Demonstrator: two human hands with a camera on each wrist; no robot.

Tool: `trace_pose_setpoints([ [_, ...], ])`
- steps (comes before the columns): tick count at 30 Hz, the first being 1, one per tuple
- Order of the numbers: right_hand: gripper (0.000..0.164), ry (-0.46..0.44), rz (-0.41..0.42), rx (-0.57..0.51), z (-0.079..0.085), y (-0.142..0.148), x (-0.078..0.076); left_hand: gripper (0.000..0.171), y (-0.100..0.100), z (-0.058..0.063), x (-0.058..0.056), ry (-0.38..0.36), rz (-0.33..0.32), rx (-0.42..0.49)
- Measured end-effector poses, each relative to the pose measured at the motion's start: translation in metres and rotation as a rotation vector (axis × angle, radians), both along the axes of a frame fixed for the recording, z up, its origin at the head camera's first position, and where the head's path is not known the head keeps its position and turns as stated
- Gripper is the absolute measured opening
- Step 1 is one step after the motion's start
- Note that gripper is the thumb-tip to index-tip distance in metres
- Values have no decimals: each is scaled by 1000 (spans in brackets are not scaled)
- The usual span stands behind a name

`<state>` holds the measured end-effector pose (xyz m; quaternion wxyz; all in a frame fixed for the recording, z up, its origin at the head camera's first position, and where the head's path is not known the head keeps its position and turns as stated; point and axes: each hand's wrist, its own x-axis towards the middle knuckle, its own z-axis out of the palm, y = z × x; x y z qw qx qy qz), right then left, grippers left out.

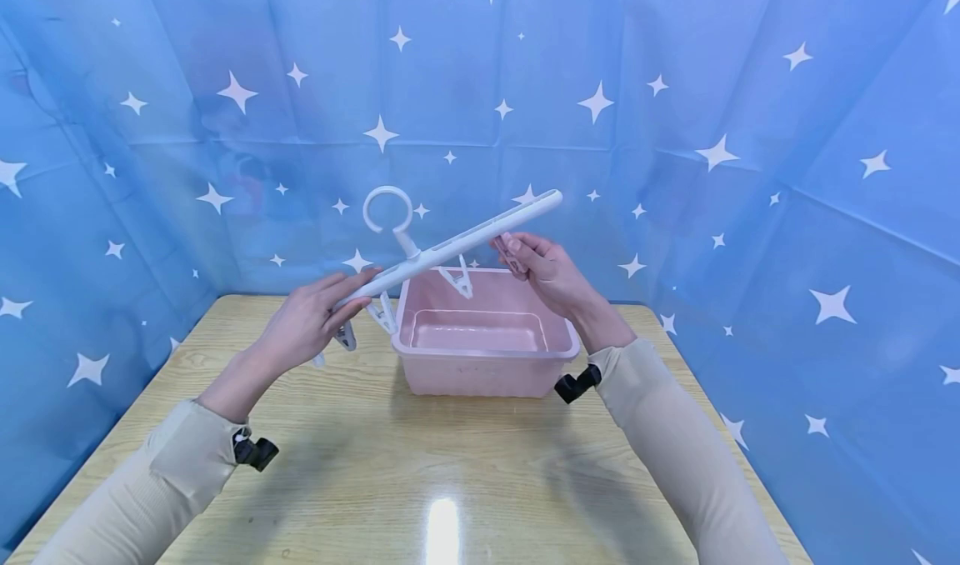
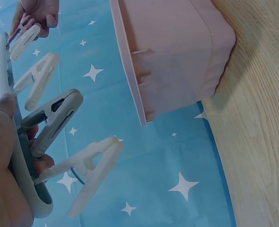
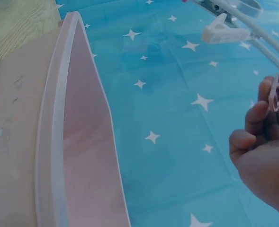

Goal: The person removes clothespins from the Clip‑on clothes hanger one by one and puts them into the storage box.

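A white clip hanger point(image 1: 465, 240) with a round hook point(image 1: 387, 190) is held up in the air, tilted so that its right end is higher. My left hand point(image 1: 311, 319) grips its lower left end. Near the raised end, my right hand point(image 1: 551, 273) pinches a pink clip point(image 1: 510, 254) between thumb and fingers. Below the bar hang white clips point(image 2: 96, 163) and a grey clip point(image 2: 58, 120), seen best in the left wrist view. Whether the pink clip is fastened to the bar is hard to tell.
A pink plastic bin point(image 1: 483, 373) stands on the wooden table point(image 1: 360, 465), behind and below the hanger. Blue curtains point(image 1: 480, 90) with white stars enclose the back and sides. Black wrist cameras point(image 1: 577, 384) sit at both cuffs.
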<state>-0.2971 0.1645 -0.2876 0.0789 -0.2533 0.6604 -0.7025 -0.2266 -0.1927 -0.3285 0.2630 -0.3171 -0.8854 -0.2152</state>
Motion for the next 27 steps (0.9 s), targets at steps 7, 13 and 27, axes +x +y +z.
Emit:
trace_pose_setpoints([
  [7, 16, 111, -37, 44, 1, -4, 0, 47, 0, -1, 0, 35, 21, -8],
  [13, 13, 138, -94, 38, 2, -4, 2, 47, 0, -1, 0, 53, 25, -6],
  [27, 13, 248, -202, 65, 0, -4, 3, 47, 0, -1, 0, 58, 25, -6],
])
